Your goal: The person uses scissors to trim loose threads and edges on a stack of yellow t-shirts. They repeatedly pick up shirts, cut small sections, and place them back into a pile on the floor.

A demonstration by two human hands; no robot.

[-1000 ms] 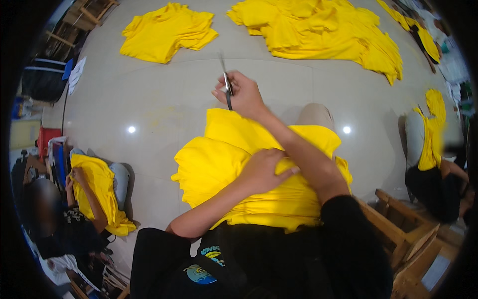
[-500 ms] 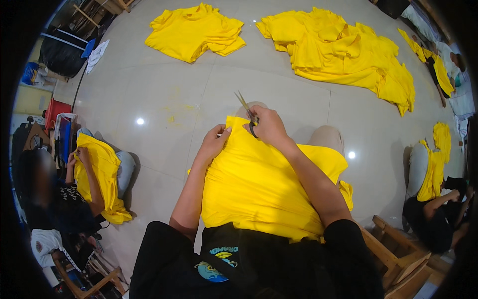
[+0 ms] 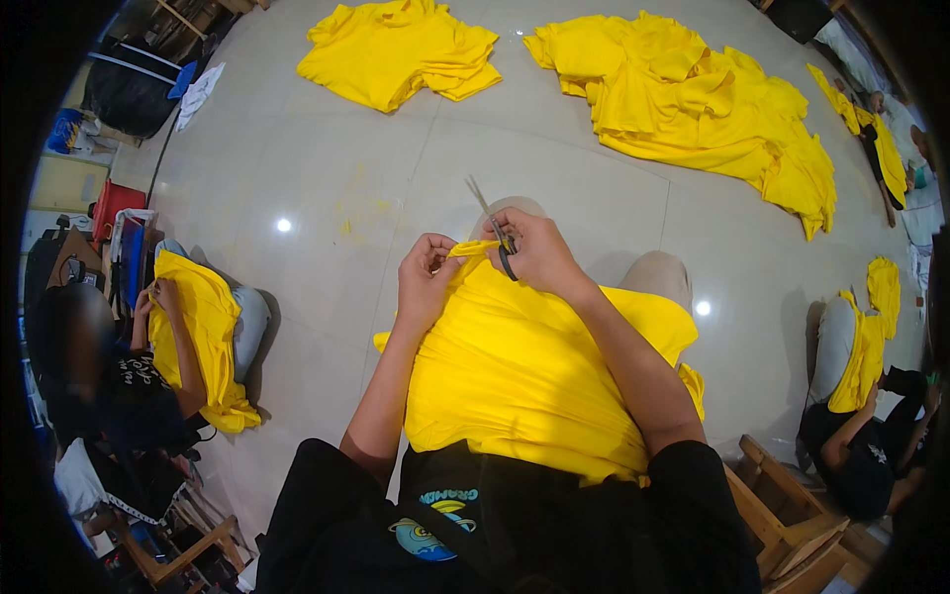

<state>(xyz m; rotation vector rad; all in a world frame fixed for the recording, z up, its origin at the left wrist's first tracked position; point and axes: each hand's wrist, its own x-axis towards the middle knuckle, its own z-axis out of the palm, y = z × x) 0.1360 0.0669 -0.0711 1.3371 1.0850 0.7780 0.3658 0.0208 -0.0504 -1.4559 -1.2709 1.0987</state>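
Note:
A yellow shirt lies spread over my lap, its far edge lifted and bunched into a narrow fold between my hands. My left hand pinches the left end of this fold between thumb and fingers. In my right hand is a pair of scissors with dark handles, the blades pointing up and away from me. The fingertips of that hand also touch the fold at its right end. The blades stand clear of the cloth, nearly together.
Beyond my knees, a small pile of yellow shirts and a larger one lie on the tiled floor. A person at left handles a yellow garment; another sits at right with yellow cloth. Wooden furniture stands close at my right.
The shirt's far edge, flat and raised before, is now gathered into a fold between my hands. My left fingers have curled in, and the right hand with the scissors has shifted slightly.

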